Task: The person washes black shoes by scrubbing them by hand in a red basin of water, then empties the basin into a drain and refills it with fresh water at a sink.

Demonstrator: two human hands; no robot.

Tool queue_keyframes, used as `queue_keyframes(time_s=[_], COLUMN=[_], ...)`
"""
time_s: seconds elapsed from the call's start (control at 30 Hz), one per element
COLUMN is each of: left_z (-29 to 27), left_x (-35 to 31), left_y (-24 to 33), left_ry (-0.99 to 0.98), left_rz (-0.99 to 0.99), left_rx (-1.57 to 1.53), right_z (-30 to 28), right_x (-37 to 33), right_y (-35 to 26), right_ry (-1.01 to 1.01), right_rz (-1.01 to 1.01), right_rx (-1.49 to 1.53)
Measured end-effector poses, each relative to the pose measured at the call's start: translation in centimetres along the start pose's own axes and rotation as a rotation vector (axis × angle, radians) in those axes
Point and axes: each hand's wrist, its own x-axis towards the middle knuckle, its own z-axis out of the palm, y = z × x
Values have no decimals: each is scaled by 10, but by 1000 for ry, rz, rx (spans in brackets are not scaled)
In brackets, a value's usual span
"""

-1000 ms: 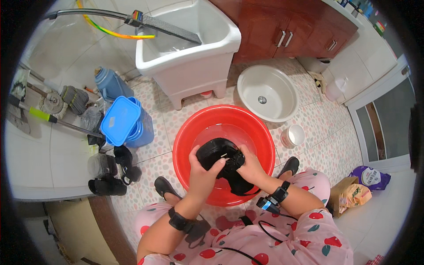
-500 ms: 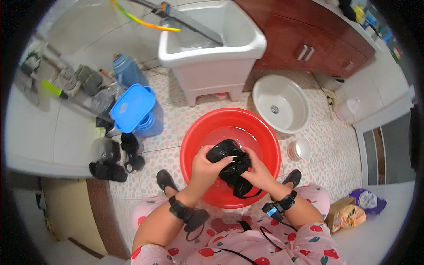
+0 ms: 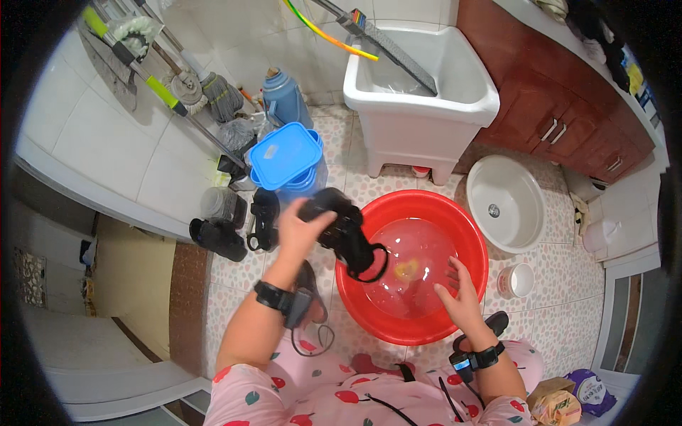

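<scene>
In my left hand (image 3: 302,226) is a black sandal (image 3: 347,233) with a thick sole and a loop strap, held above the left rim of the red basin (image 3: 346,298). The fingers wrap round the sole end, and the strap hangs toward the water. Over the right part of the basin, my right hand (image 3: 460,298) has its fingers apart and holds nothing. Water lies in the basin, with a small yellowish thing (image 3: 406,268) in it that I cannot make out.
Left of the basin are a blue lidded bucket (image 3: 288,157), a black sandal (image 3: 264,216) and black slippers (image 3: 219,240). A white basin (image 3: 522,234) and a small white tub (image 3: 522,279) stand to the right. Behind is a white sink (image 3: 419,124) with a mop in it.
The sandal has left both hands' grip over the basin and moved left in my left hand alone. My right hand has let go and opened. The view has shifted left.
</scene>
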Motion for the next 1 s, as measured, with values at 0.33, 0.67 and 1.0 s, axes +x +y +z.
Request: queue_keyframes(time_s=[0.33,0.67,1.0], left_z=[-70,-35,-14], left_x=[93,137,162], left_y=[-87,-219,-257], left_ry=[-322,-200,-151], left_rz=[-438,-542,-485], left_rx=[-132,259,365], right_z=[3,18,25], right_x=[-6,-2,14], right_y=[18,51,51], right_ry=[-69,-156,-241], right_rz=[-46,86,186], right_rx=[-163,-290,-295])
